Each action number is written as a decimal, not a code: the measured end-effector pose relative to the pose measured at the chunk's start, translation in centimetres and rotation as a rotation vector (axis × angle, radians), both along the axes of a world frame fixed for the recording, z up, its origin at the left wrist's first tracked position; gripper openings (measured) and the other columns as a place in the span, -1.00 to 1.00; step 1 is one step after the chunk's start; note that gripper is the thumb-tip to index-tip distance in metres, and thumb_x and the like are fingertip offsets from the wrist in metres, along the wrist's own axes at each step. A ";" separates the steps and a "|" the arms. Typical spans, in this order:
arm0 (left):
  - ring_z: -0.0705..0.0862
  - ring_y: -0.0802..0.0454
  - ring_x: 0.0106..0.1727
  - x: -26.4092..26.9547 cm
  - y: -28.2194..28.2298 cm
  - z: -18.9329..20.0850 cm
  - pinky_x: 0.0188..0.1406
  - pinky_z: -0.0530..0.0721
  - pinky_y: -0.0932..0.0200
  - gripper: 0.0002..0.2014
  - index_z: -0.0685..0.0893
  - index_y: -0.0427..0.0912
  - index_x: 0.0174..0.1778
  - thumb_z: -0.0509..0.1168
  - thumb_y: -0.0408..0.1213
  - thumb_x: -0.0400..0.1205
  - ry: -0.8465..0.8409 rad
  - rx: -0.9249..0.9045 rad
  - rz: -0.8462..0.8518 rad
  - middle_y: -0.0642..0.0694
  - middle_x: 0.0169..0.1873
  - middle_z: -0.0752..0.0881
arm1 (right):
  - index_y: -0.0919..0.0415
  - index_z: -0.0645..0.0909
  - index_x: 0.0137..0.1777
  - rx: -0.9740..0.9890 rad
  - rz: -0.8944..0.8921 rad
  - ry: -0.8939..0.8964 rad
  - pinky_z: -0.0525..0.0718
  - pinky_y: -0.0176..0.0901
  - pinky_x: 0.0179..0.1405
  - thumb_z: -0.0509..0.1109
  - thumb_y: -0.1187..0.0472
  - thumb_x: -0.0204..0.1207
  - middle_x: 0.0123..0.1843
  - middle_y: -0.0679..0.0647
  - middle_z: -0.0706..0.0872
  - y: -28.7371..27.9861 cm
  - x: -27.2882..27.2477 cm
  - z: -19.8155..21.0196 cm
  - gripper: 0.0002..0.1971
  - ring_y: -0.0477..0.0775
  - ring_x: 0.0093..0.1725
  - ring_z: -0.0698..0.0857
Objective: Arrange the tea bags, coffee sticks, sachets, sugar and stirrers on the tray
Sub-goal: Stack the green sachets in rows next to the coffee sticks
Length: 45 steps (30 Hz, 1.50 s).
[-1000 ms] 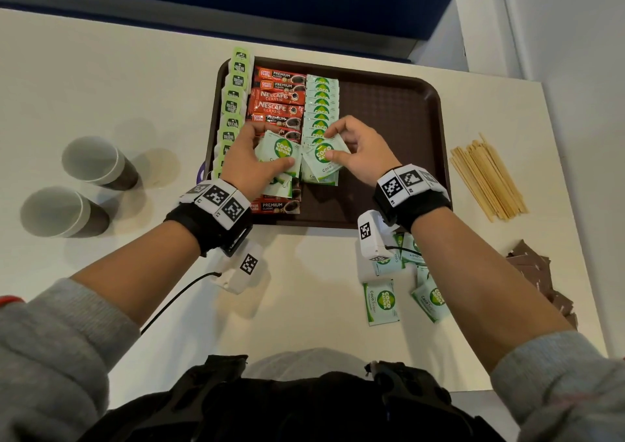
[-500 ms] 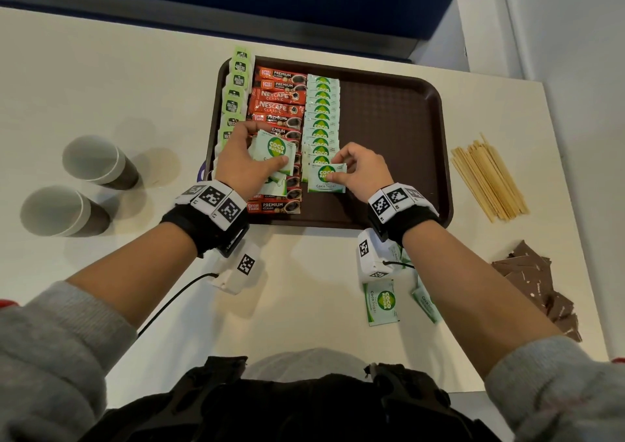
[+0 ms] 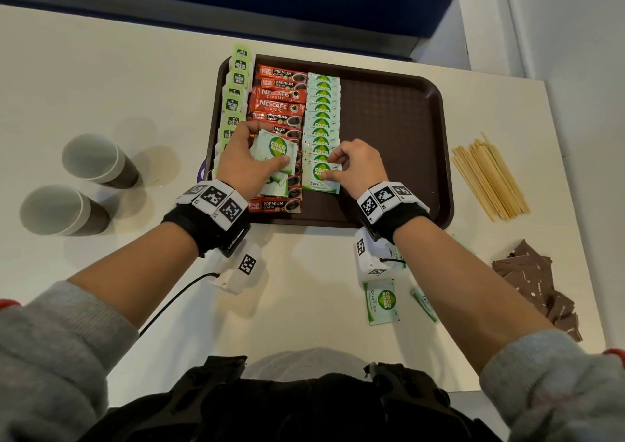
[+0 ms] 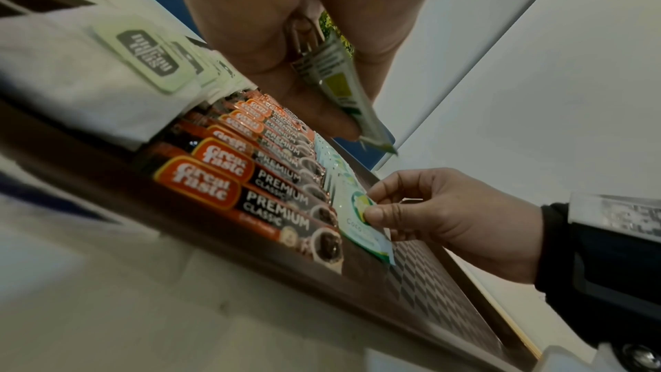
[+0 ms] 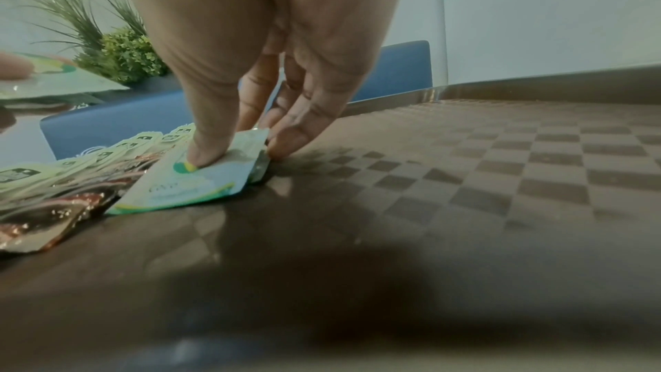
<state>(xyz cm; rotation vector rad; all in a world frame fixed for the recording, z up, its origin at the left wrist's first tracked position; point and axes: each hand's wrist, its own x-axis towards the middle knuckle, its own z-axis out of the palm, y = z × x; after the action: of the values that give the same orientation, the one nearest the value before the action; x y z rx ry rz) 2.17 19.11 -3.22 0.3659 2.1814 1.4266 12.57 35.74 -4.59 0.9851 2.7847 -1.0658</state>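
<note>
Pinching a pale green coco sugar sachet (image 3: 320, 177) flat on the dark brown plastic tray (image 3: 399, 130), the right hand (image 3: 360, 167) ends the sachet row; the left hand (image 3: 241, 164) grips spare green sachets (image 3: 274, 150) over red coffee sticks (image 3: 279, 98).

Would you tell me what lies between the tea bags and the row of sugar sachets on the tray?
A column of coffee sticks, shown in the head view.
</note>
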 end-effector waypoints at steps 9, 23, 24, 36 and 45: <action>0.68 0.06 0.06 0.0 0.1 -0.1 0.04 0.70 0.12 -0.52 0.43 -0.05 0.15 0.53 -0.35 0.44 0.009 0.003 -0.015 -0.02 0.06 0.64 | 0.22 0.68 -0.07 0.025 0.011 0.001 0.55 -0.29 0.00 0.64 0.20 0.27 -0.05 0.01 0.53 0.1 -0.2 0.0 -0.72 -0.10 -0.12 0.54; 0.68 0.06 0.06 0.3 0.2 -0.1 0.13 0.70 0.03 -0.54 0.44 -0.05 0.14 0.53 -0.35 0.45 0.020 0.010 -0.037 -0.02 0.03 0.65 | 0.22 0.68 -0.07 0.034 0.015 0.021 0.59 -0.25 -0.02 0.66 0.19 0.25 -0.06 0.02 0.53 0.2 -0.2 0.2 -0.70 -0.08 -0.13 0.54; 0.69 0.03 0.07 0.3 0.2 -0.1 0.14 0.71 -0.01 -0.54 0.44 -0.05 0.14 0.53 -0.35 0.44 0.018 0.011 -0.040 -0.03 0.03 0.65 | 0.23 0.68 -0.07 0.035 0.013 0.023 0.59 -0.26 -0.02 0.66 0.20 0.25 -0.07 0.03 0.53 0.2 -0.2 0.2 -0.70 -0.07 -0.14 0.54; 0.62 0.25 -0.13 0.7 0.4 -0.1 -0.23 0.62 0.47 -0.48 0.46 -0.06 0.13 0.59 -0.28 0.37 0.049 0.052 -0.116 0.08 -0.09 0.63 | 0.10 0.70 -0.01 -0.171 0.100 0.129 0.49 -0.63 -0.33 0.51 -0.04 0.43 -0.20 -0.05 0.67 -1.2 -1.7 3.0 -0.74 -0.24 -0.28 0.56; 0.66 0.10 -0.09 0.9 0.0 -0.4 -0.06 0.66 0.19 -0.51 0.51 -0.06 0.07 0.62 -0.27 0.34 0.018 0.047 -0.153 0.05 -0.10 0.67 | 0.18 0.72 0.00 -0.240 0.130 0.150 0.52 -0.58 -0.29 0.57 0.23 0.37 -0.26 -0.18 0.63 -0.5 -1.7 3.9 -0.79 -0.27 -0.31 0.54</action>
<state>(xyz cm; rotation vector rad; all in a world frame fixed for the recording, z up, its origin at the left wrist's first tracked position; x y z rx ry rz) 3.10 19.11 -3.60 0.5513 2.0882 1.3966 10.90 35.27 -0.70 0.7160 2.6994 -1.4652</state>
